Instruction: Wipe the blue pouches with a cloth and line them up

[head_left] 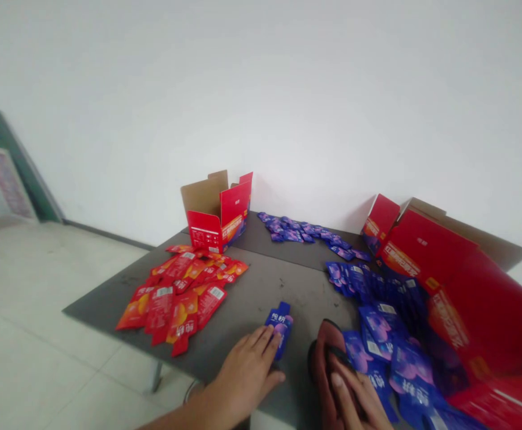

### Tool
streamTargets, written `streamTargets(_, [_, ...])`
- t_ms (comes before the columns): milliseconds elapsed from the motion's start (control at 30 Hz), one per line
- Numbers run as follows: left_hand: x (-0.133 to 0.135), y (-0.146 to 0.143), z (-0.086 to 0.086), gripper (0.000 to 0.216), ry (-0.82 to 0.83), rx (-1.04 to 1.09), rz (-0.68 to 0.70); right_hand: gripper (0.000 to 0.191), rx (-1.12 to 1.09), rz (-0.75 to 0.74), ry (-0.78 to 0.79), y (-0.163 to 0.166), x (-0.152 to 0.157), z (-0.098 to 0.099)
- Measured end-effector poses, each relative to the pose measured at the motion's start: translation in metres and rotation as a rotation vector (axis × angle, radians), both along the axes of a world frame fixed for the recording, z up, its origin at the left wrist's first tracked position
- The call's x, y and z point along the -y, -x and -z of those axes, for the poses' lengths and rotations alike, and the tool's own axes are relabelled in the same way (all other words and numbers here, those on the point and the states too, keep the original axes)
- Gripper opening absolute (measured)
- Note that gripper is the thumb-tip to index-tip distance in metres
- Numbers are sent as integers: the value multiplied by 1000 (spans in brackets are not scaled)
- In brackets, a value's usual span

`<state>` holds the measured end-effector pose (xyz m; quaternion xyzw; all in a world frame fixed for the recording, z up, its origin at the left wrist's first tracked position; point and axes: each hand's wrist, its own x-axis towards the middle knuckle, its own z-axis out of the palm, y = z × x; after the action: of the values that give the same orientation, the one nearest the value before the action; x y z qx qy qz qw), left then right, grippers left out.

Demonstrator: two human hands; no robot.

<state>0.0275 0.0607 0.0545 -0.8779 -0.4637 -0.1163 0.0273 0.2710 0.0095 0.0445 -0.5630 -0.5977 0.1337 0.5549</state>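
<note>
Fingers [265,340] of our left hand [243,376] lie flat and released on a blue sachet [280,325].
Our right hand [355,397] rests loosely on a dark red shoe [326,358] on the grey surface [252,298], beside more blue sachets [390,346].

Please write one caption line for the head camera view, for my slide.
Left hand flat on a blue sachet on the grey table, right hand beside blue sachets, red sachets at left.
</note>
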Motion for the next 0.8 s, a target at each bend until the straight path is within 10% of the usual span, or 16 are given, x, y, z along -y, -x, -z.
streamTargets(467, [40,32,24,54,-260,217,176,35,177,-63,130,12,-19,-37])
streamTargets(600, [40,34,38,52,-259,276,204,23,368,-279,52,51,-30,-58])
streamTargets(800, [37,31,43,45,-210,338,204,24,761,-487,51,90,-80,-39])
